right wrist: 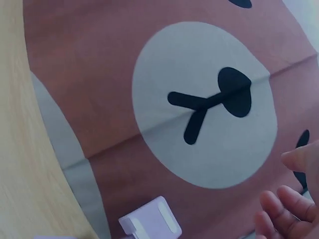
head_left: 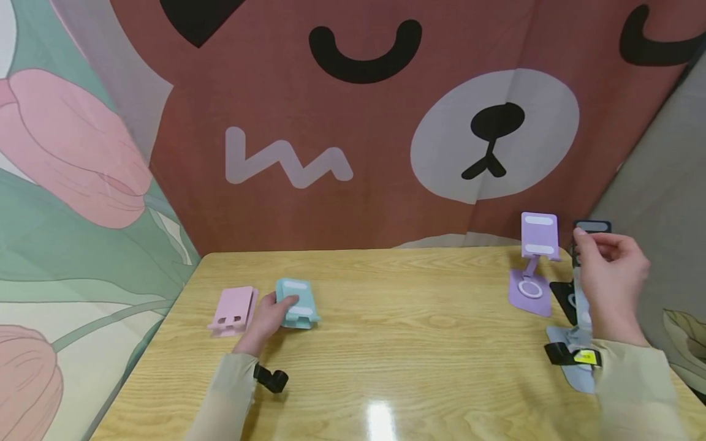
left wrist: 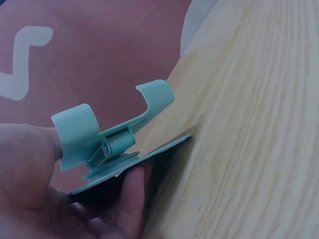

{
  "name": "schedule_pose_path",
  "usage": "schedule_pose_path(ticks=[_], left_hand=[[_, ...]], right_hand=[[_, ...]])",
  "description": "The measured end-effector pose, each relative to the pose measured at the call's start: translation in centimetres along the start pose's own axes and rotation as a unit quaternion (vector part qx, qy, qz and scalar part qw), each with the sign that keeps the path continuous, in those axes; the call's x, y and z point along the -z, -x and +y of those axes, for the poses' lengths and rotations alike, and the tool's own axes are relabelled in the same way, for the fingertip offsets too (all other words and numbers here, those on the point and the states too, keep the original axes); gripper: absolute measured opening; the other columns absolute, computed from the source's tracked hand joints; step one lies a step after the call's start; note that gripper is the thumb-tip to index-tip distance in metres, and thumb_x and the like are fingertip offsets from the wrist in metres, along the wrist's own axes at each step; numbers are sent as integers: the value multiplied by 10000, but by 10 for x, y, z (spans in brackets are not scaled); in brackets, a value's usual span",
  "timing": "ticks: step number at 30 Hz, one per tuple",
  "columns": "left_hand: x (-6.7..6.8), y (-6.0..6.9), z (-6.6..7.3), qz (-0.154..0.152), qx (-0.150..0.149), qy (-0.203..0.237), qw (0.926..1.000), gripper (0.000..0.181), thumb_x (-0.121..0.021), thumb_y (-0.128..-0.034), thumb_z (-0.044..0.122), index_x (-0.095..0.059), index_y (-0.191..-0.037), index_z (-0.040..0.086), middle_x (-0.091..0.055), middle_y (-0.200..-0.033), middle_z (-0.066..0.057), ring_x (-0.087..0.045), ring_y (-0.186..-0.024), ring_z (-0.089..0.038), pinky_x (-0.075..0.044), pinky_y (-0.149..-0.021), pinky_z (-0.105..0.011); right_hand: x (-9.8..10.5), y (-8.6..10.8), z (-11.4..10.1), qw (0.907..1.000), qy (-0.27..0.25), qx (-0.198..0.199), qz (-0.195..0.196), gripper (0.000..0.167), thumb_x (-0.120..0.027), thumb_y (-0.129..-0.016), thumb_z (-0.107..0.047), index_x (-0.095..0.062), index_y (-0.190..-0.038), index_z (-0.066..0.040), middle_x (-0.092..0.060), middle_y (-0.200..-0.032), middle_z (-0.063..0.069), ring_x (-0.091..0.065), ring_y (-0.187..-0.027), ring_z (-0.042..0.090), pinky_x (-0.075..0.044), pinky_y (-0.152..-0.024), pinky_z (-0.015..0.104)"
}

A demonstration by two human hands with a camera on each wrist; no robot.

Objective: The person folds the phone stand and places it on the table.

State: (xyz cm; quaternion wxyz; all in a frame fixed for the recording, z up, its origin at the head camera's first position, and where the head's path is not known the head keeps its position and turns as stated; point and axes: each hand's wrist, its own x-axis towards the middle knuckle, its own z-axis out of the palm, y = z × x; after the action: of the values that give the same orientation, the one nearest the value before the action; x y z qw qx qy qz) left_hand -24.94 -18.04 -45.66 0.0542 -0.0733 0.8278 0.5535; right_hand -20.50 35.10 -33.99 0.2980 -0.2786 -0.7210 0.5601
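Observation:
My left hand (head_left: 268, 320) grips a teal folding phone stand (head_left: 300, 300), which is folded flat, with the thumb over its top face. In the left wrist view the stand's base (left wrist: 164, 148) is tilted, its near edge raised off the table and fingers underneath. Just left of that hand lies a folded pink phone stand (head_left: 234, 307). My right hand (head_left: 614, 278) is raised at the right, fingers loosely bent; in the right wrist view nothing shows between its thumb and fingers (right wrist: 279, 211). Behind and below it stands a grey phone stand (head_left: 568, 343), partly hidden by the hand and wrist strap.
An unfolded purple phone stand (head_left: 539, 234) stands at the table's back right. Beside it a black phone stand (head_left: 562, 297) is partly covered by my right hand. The wooden table (head_left: 408, 324) meets a bear-print cloth (head_left: 375, 214) at its back edge.

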Motion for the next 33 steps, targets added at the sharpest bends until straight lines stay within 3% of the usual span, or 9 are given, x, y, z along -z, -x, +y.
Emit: schedule_pose_path(ticks=[7, 12, 15, 18, 22, 28, 33], left_hand=[[3, -3, 0, -155, 131, -79, 9998, 595, -562, -1040, 294, -434, -1413, -151, -580, -1279, -280, -567, -1150, -357, -456, -987, -482], [6, -6, -1, -161, 183, -349, 9991, 662, -562, -1038, 312, -367, -1440, -176, -490, -1377, -333, -481, -1258, -415, -369, -1078, -549], [8, -6, -1, -127, 208, -499, 9985, 672, -569, -1033, 317, -358, -1439, -176, -468, -1390, -340, -465, -1264, -419, -364, -1078, -553], [10, -7, 0, -107, 222, -636, 9977, 662, -570, -1034, 314, -365, -1429, -177, -473, -1371, -340, -477, -1241, -417, -387, -1053, -549], [12, -7, 3, -85, 390, -828, 9958, 673, -578, -1032, 330, -364, -1442, -160, -467, -1388, -333, -473, -1257, -421, -400, -1044, -548], [14, -3, 7, 11, 469, -1031, 9936, 657, -610, -1018, 343, -413, -1431, -128, -501, -1369, -311, -511, -1222, -416, -439, -994, -545], [15, -2, 5, 142, 451, -1167, 9920, 638, -634, -1007, 358, -455, -1406, -107, -552, -1310, -282, -555, -1157, -390, -466, -948, -533]], right_hand=[[10, -5, 5, 9991, 140, -102, 393, 204, -688, -963, -417, -577, -1121, -350, -453, -1013, -193, -406, -933, -24, -350, -817, 210], [18, -11, 14, 9943, 757, -538, 523, 515, -645, -953, -518, -473, -1407, -345, -392, -1234, -199, -321, -1011, -28, -333, -885, 229], [22, -16, 19, 9886, 1225, -791, 370, 717, -603, -944, -579, -360, -1541, -264, -369, -1431, -61, -342, -1124, 69, -345, -977, 287], [25, -20, 24, 9847, 1492, -893, 116, 799, -543, -959, -603, -303, -1584, -166, -326, -1546, 92, -356, -1259, 246, -346, -1072, 375], [28, -22, 29, 9809, 1673, -971, -202, 838, -457, -984, -621, -264, -1600, -86, -293, -1586, 184, -322, -1340, 377, -331, -1116, 477], [33, -25, 36, 9790, 1740, -981, -407, 863, -432, -984, -635, -265, -1595, -48, -292, -1587, 225, -323, -1348, 422, -311, -1120, 557], [41, -29, 43, 9729, 1752, -1133, -1000, 958, -433, -970, -668, -189, -1593, 19, -205, -1604, 305, -286, -1346, 499, -288, -1101, 653]])
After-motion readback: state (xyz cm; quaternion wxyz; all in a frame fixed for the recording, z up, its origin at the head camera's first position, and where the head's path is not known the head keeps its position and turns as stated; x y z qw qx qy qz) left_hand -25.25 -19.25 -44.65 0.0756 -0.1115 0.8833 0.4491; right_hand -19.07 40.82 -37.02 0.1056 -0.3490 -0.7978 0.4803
